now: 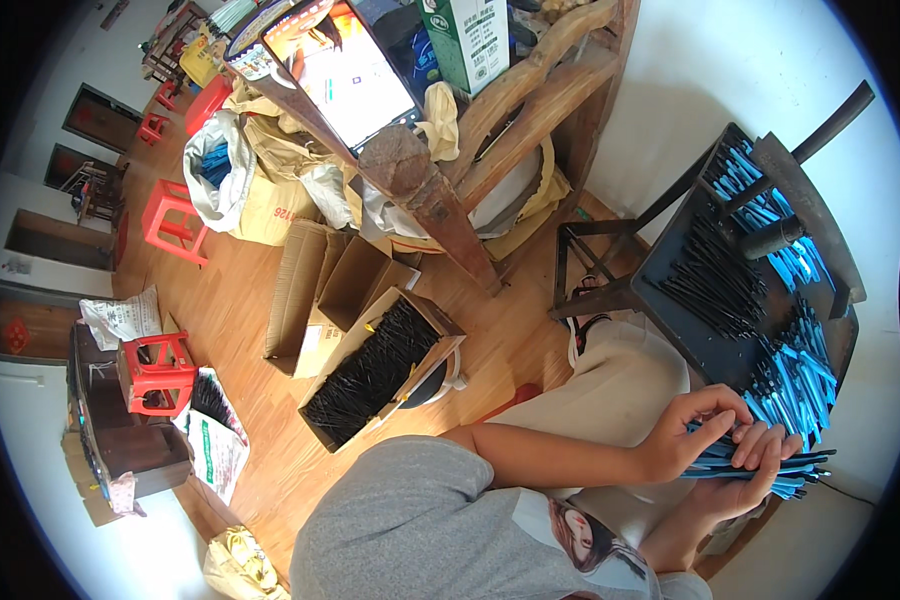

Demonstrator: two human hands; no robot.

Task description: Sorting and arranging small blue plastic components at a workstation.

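One slack finger could spill the bundle (790, 482) your right hand (738, 494) clasps beside the chair (812, 205); left hand (684, 428) curled, hold unclear.

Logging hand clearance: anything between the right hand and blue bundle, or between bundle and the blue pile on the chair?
Right hand to blue bundle: nothing visible, it grips it. Bundle to blue pile on the chair: curled fingers partly between in this view, nothing else visible.

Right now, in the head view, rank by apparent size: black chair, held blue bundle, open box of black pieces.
1. Black chair
2. Open box of black pieces
3. Held blue bundle, partly hidden
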